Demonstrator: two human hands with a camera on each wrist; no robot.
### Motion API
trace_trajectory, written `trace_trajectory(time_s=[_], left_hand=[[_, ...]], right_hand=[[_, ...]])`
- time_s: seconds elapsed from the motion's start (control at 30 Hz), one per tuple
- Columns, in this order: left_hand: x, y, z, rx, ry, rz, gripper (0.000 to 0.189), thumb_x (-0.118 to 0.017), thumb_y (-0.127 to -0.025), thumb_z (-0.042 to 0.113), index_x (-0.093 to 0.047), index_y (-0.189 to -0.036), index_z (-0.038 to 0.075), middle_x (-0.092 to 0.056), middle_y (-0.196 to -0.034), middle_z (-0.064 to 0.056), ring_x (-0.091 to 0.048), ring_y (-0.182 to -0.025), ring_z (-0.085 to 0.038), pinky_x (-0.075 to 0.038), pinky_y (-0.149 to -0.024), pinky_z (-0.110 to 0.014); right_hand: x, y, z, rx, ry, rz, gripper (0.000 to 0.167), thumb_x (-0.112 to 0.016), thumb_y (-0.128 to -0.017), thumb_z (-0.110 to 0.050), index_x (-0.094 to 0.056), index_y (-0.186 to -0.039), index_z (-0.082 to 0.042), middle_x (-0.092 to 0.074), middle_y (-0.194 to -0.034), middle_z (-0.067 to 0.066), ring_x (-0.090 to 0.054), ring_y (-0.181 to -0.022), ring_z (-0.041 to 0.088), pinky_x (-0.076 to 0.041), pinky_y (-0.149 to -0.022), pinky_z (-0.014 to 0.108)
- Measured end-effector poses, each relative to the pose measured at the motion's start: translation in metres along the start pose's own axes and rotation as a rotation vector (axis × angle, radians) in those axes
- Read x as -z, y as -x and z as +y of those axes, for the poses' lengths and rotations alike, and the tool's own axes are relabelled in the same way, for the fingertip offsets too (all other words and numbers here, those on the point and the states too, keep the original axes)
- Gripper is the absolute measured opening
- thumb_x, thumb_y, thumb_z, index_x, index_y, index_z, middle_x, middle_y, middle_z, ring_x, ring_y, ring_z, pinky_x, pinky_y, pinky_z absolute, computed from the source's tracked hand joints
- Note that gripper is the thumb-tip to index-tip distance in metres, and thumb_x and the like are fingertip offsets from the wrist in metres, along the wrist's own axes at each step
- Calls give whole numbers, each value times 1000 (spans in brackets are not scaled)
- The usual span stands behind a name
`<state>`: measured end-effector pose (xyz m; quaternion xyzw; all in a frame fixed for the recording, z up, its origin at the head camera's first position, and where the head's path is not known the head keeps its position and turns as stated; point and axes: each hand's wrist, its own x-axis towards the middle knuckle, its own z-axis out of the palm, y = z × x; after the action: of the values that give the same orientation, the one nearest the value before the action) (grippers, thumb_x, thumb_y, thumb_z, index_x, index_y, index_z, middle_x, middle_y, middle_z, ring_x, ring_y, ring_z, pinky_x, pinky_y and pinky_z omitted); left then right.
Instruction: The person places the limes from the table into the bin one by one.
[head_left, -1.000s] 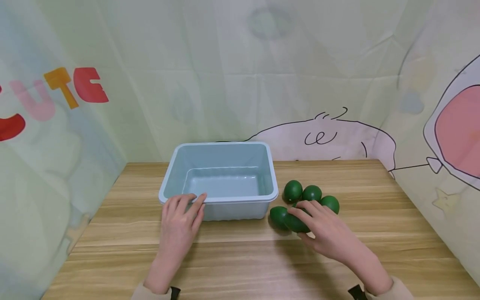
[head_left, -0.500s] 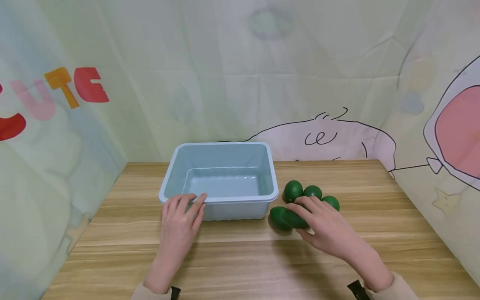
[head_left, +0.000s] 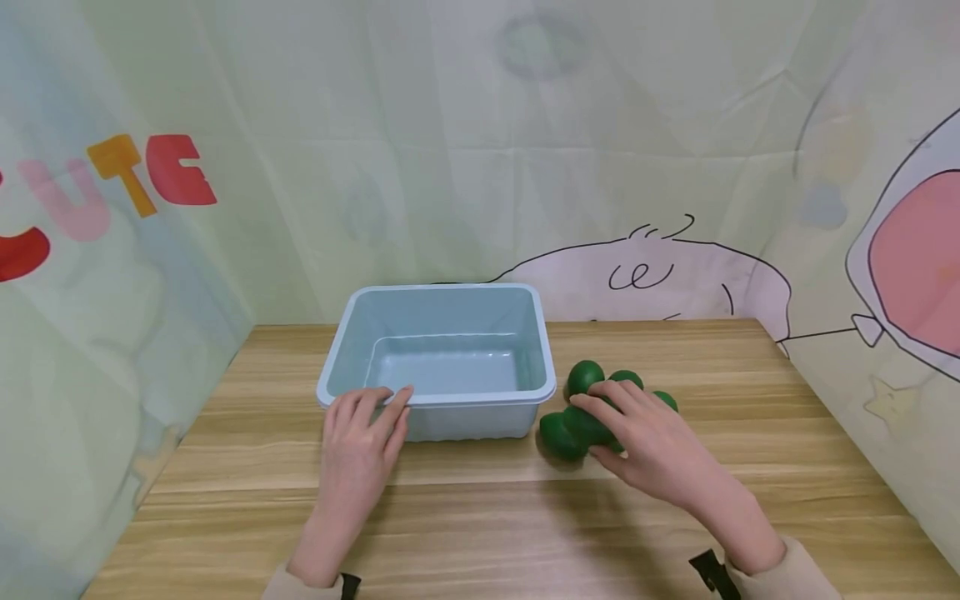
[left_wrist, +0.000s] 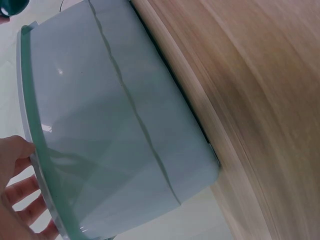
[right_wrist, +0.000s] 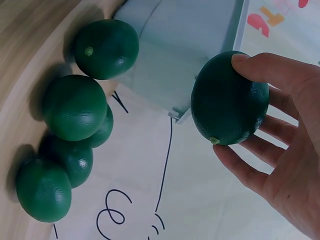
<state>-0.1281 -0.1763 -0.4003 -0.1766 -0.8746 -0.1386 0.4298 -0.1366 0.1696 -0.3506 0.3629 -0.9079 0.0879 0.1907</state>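
Note:
My left hand [head_left: 360, 450] rests at the near left of a light-blue plastic bin [head_left: 465, 421], fingers over its front rim. In the left wrist view the thumb and fingertips meet the rim of the bin [left_wrist: 120, 125]. To the bin's right, my right hand [head_left: 652, 446] holds a dark green avocado [right_wrist: 227, 100] between thumb and fingers, its pale stem end facing down in the right wrist view. It is raised above the other avocados, overlapping another avocado [head_left: 558, 437] in the head view. The bin's visible floor holds nothing.
Several more avocados lie clustered on the wooden table [head_left: 480, 517], among them one avocado [head_left: 585, 379] at the back and one avocado [right_wrist: 44, 190] at the far end. A printed cloth backdrop [head_left: 450, 167] hangs behind and beside the table.
My right hand has moved slightly up and away from me with the avocado, which now covers more of the back ones. The left hand and bin have stayed put.

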Motion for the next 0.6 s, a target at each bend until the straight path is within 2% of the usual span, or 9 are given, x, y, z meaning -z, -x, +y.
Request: trace_trajectory(time_s=[0.3,0.6], left_hand=[[0,0,0,-6,-5,10,30,-72,-79,9,-72,-109,8,-66,-96,-15,-57,-92,-35,-44,-86,-51],[0,0,1,-8,-8,35,33,-76,-76,7,-73,-109,8,-66,-96,-14,-57,-92,-34,-44,-85,-51]], right_hand=[[5,-7,0,4,10,31,62,-84,-69,-19,-59,-125,-17,-57,-120,2,-58,-103,21,-54,-81,39],[9,-12,-1,10,11,18,61,-84,-70,-18,-59,-126,-17,-57,-120,2,-58,-98,21,-53,-81,40]])
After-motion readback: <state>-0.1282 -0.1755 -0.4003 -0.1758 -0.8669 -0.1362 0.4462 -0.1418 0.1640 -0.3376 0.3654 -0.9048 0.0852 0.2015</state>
